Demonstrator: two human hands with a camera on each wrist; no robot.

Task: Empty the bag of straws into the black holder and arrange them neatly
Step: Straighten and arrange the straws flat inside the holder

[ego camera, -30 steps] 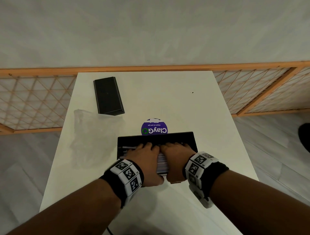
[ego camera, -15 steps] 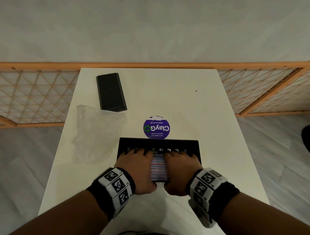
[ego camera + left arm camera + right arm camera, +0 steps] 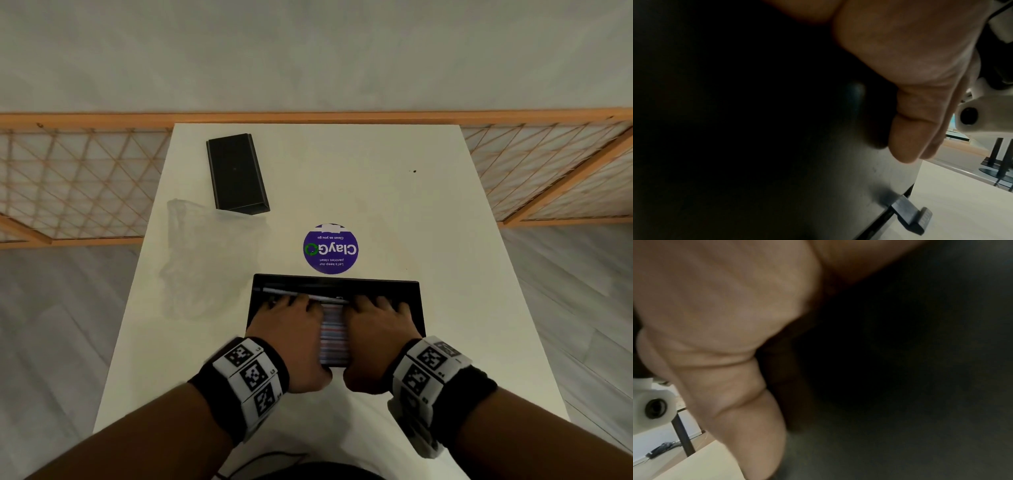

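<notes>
The black holder [image 3: 417,301] lies open on the white table [image 3: 445,240], near the front edge. Striped straws [image 3: 334,339] fill it, lying left to right. My left hand [image 3: 291,329] and right hand [image 3: 380,329] lie palm-down side by side on the straws, fingers stretched toward the back wall. A strip of straws shows between the hands. In the left wrist view, my left thumb [image 3: 920,113] presses the holder's dark front wall [image 3: 859,186]. In the right wrist view, my right thumb [image 3: 735,386] lies against the same wall [image 3: 879,434]. The clear plastic bag [image 3: 209,260] lies flat to the left.
A black lid-like box [image 3: 236,174] rests at the back left, touching the bag's far edge. A round purple sticker [image 3: 330,248] sits just behind the holder. A wooden lattice railing [image 3: 68,178] runs behind and beside the table.
My hands have slid slightly apart on the straws, and more of the striped pile shows between them. The fingers now reach further toward the holder's back wall.
</notes>
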